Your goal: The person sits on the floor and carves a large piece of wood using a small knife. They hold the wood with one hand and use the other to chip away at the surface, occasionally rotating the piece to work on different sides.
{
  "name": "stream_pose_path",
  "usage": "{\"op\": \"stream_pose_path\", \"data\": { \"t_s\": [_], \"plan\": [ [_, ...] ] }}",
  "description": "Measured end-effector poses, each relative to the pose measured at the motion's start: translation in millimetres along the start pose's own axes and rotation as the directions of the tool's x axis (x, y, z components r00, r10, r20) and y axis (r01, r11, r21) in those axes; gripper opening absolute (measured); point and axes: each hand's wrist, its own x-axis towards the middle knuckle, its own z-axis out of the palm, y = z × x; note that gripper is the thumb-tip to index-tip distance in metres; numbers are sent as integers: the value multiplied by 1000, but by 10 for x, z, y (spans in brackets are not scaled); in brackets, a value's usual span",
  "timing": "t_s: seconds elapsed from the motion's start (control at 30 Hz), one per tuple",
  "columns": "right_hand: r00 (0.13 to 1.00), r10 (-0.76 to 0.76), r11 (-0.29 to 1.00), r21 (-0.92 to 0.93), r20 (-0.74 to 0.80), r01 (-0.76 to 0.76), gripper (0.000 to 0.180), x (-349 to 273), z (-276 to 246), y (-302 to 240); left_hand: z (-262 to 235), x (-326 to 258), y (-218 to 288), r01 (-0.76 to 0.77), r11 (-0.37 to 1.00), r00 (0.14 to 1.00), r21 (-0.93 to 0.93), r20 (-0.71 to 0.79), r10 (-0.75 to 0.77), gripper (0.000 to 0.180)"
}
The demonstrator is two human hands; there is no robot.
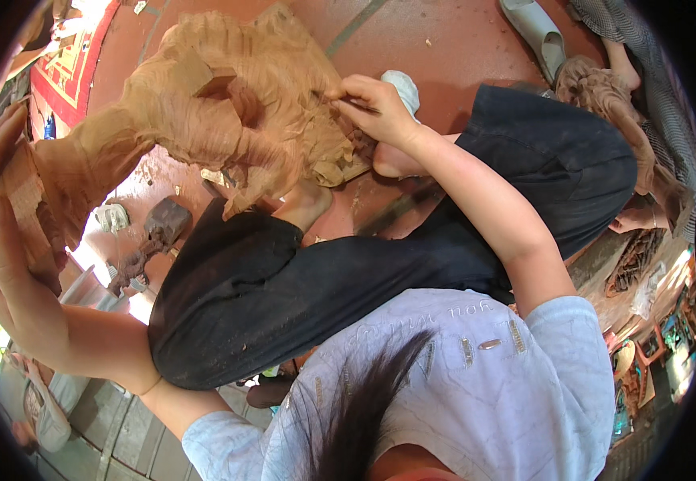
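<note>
A large, light-brown wood carving (pixel 204 104) with rippled tool marks and deep hollows leans over the floor in front of my crossed legs. At the far left, my left hand (pixel 15 232) is wrapped round the carving's narrow end, the long fingers curving along its outer side. My right hand (pixel 376 108) is closed in a pinch at the carving's right-hand edge. A thin dark bit shows between its fingers, too small to name. Close beside that hand, a white rounded bundle (pixel 402 90) rests on the floor.
Reddish tiles (pixel 420 40) cover the floor ahead. A grey slipper (pixel 536 36) lies at the far right, near brown crumpled cloth (pixel 596 88). A dark block (pixel 168 220) and a whitish lump (pixel 111 216) lie left of my knee. A red patterned mat (pixel 75 68) is at upper left.
</note>
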Motion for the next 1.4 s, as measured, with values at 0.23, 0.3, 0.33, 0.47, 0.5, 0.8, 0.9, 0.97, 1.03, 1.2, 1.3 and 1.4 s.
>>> {"op": "stream_pose_path", "data": {
  "t_s": [0.23, 0.3, 0.33, 0.47, 0.5, 0.8, 0.9, 0.97, 1.03, 1.2, 1.3, 1.4],
  "plan": [
    [994, 46, 998, -43, -97, -51, 15, 139, -19, 68, 31, 33, 5, 41, 999, 994, -25, -96, -44, 40],
    [996, 7, 1000, 13, -87, -6, 15, -5, 78, -52, 12, 26, -16, 67, 998, 991, -21, -112, -69, 40],
    [1000, 0, 1000, -12, -17, -1, 15, -84, 54, -105, 16, 13, -17, 64, 998, 993, -14, -99, -65, 41],
    [999, 32, 994, 103, -33, -29, 15, -37, -14, -53, 7, -1, 17, 16, 1000, 999, 13, -32, -16, 42],
    [997, 52, 995, 89, -49, -48, 15, 12, -24, -34, 1, 5, 19, 8, 1000, 1000, 17, -20, -7, 42],
    [999, 38, 999, 30, -38, -37, 14, -41, 7, -99, -54, 1, 46, -65, 993, 992, 98, 114, 54, 45],
    [994, 50, 999, 24, -94, -48, 14, 77, -59, -3, -28, 68, 23, -85, 996, 988, 21, 127, 82, 45],
    [996, -23, 998, -53, -92, 18, 14, -19, -2, -71, 23, 94, 29, -96, 995, 987, -13, 126, 97, 45],
    [999, 43, 999, 7, -26, -43, 12, -141, -4, -171, 13, 87, 76, -104, 994, 989, 20, 105, 101, 44],
    [996, -87, 988, 127, 13, 85, 15, 373, 168, -71, -169, -148, 282, 28, 991, 991, 132, -131, -10, 39],
    [992, 82, 976, 211, -94, -61, 10, 270, 220, 199, -86, -92, 148, 65, 993, 995, -95, -74, -72, 31],
    [994, 38, 994, 104, -100, -28, 4, 43, 180, 81, -79, 84, 279, -179, 975, 980, 133, -60, 188, 28]
  ]
}}
